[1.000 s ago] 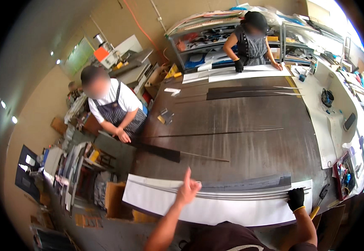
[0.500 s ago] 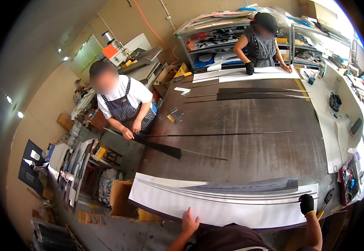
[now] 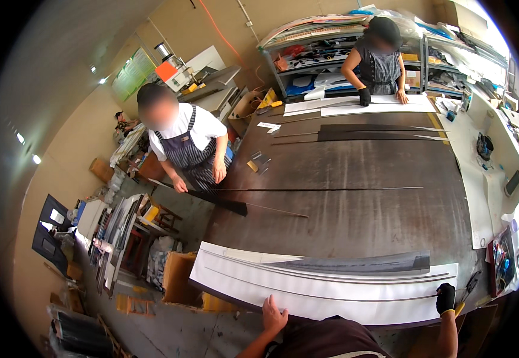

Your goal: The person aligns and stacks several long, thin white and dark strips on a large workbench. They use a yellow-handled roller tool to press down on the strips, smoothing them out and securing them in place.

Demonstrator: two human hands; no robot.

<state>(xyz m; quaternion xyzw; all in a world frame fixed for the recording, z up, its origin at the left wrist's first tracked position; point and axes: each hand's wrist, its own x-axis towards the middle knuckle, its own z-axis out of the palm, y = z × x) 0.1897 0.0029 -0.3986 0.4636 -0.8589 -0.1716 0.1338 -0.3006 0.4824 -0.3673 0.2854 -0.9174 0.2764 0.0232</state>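
A long white sheet (image 3: 223, 280) lies along the near edge of the table. My right hand (image 3: 446, 298), in a black glove, closes on the right end of a long thin rod (image 3: 331, 299), which runs leftward across the sheet. My bare left hand (image 3: 275, 315) is at the sheet's near edge, its fingers and thumb apart and holding nothing. Beyond the held rod, more thin rods (image 3: 390, 278) lie close together on the sheet. A long grey strip (image 3: 367, 263) rests along the sheet's far edge.
Across the dark table (image 3: 355, 221), one person (image 3: 191, 140) at the left handles a black strip (image 3: 226, 204). Another person (image 3: 382, 65) works over white sheets at the far side. Pliers with yellow handles (image 3: 467, 292) lie right of my gloved hand, near a tool tray (image 3: 501, 262).
My right hand has drawn the rod toward me, away from the other rods. My left hand stays near the sheet's edge. The person at the left has shifted the black strip leftward.
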